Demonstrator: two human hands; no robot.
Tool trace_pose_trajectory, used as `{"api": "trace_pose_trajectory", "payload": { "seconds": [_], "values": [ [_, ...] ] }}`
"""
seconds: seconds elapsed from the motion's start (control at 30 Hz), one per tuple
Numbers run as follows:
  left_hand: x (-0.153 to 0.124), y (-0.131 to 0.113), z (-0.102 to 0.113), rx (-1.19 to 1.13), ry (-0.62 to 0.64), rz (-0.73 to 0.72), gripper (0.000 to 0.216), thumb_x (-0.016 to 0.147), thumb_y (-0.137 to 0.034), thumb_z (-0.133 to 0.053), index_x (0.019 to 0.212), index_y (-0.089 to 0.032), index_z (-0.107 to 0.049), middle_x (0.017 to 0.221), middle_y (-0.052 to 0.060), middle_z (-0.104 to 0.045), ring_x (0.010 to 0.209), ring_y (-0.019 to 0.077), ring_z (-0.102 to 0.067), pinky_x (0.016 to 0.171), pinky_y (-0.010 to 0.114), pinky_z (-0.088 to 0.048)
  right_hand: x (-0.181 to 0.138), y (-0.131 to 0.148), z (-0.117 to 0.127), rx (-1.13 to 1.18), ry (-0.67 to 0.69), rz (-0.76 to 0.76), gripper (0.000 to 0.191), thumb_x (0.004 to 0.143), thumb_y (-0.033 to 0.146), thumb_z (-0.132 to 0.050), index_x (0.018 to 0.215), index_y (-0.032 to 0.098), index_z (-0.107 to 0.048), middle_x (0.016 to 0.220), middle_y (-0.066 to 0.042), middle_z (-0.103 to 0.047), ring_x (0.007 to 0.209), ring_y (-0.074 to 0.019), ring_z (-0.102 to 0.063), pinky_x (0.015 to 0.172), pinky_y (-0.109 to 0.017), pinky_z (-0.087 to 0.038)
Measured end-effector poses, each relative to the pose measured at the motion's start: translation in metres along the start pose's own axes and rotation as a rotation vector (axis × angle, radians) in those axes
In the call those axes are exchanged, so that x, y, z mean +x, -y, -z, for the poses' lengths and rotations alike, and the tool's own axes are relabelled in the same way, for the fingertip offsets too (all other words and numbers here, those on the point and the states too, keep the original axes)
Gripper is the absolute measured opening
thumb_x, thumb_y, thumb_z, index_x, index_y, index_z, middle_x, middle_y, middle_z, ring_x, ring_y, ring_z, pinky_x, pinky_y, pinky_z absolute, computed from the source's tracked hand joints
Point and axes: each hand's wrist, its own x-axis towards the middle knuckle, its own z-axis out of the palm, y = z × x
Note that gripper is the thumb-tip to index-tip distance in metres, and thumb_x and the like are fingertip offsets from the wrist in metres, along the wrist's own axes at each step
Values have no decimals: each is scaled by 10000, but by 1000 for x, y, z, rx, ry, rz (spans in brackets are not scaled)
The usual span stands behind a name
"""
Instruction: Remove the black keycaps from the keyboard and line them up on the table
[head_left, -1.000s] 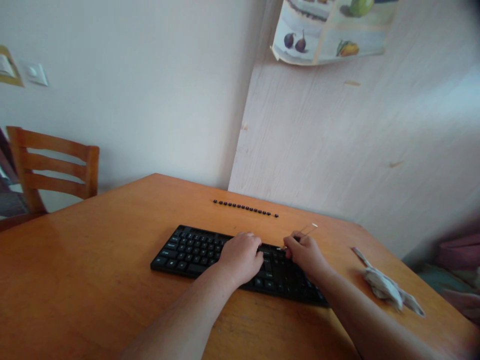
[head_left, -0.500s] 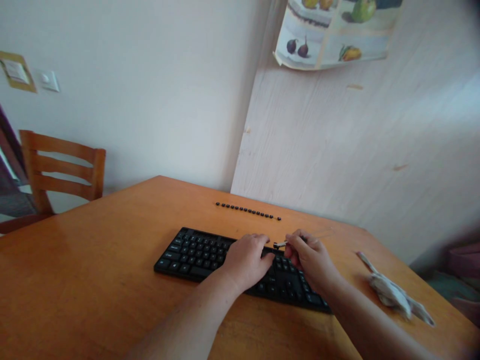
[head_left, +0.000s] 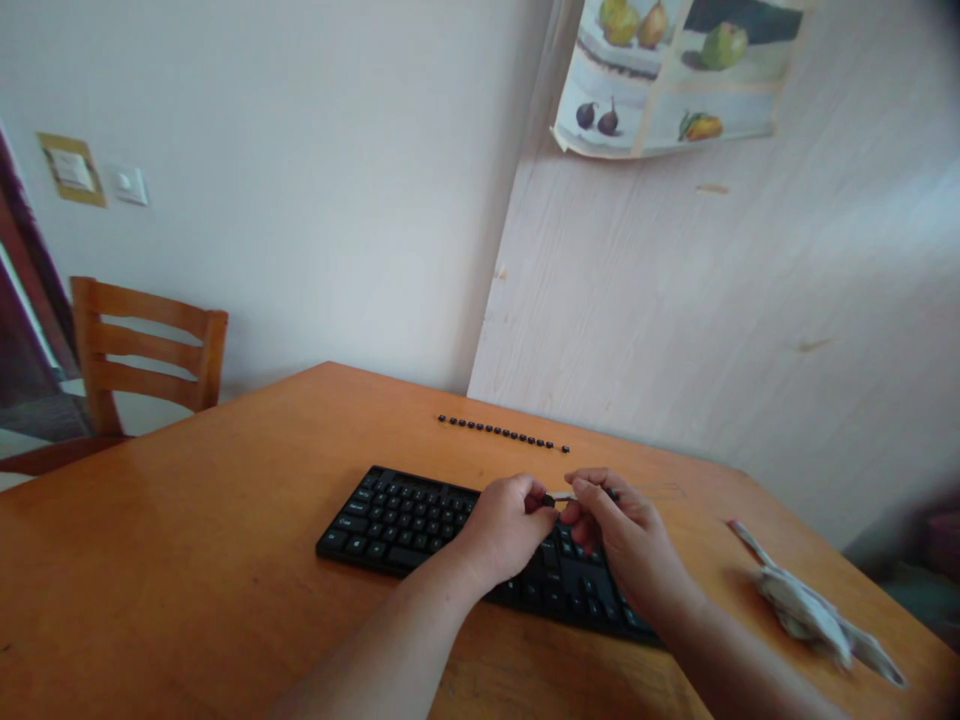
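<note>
A black keyboard (head_left: 405,515) lies on the orange wooden table (head_left: 187,560). Both my hands hover over its right half. My right hand (head_left: 626,535) pinches a thin metal tool, its tip pointing left with a small dark key cap (head_left: 550,497) at the end. My left hand (head_left: 504,525) is curled, with thumb and fingertips closing on that key cap. A row of several removed black key caps (head_left: 502,433) is lined up on the table behind the keyboard.
A crumpled grey cloth (head_left: 814,615) lies on the table at the right. A wooden chair (head_left: 146,350) stands at the far left edge. Walls close the corner behind the table, with a fruit poster (head_left: 675,75) hanging above.
My right hand lifted the tool off the keys and turned its tip left. My left hand rose from the keyboard and pinched the key cap at the tip. The camera drifted slightly.
</note>
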Motion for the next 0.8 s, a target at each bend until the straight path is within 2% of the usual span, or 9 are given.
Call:
{"api": "trace_pose_trajectory", "payload": {
  "seconds": [0.13,0.23,0.33,0.53,0.8],
  "values": [
    [1,-1,2,-62,12,59,152,776,-280,-592,843,-167,-668,817,48,-690,753,172,-608,680,279,-431,4,-1,5,-78,-11,81,397,871,503,-578,1113,192,-624,899,-77,-681,711,-178,-644,558,-261,-513],
    [2,-3,3,-174,19,109,168,755,-255,-611,879,-161,-676,840,56,-692,772,173,-615,699,278,-443,9,-4,11,-334,21,230,346,884,461,-561,1102,208,-651,969,-81,-680,856,-213,-654,693,-312,-534],
    [2,-6,3,-332,50,161,173,757,-231,-606,888,-148,-683,835,66,-692,747,159,-612,686,267,-451,10,-8,15,-604,129,412,242,886,369,-563,1043,227,-681,989,-68,-673,915,-213,-639,808,-335,-513],
    [0,-14,4,-600,91,258,180,740,-129,-585,882,-131,-695,829,58,-694,707,113,-605,688,236,-465,5,-6,14,-776,244,519,262,907,292,-546,1148,244,-636,968,-64,-650,858,-195,-632,751,-300,-510],
    [-2,-19,7,-612,132,312,217,781,-198,-576,937,-144,-718,828,55,-710,749,129,-638,735,264,-493,3,-2,11,-924,214,538,250,941,325,-498,1143,275,-635,957,-68,-639,834,-214,-625,745,-320,-501]
  ]
}}
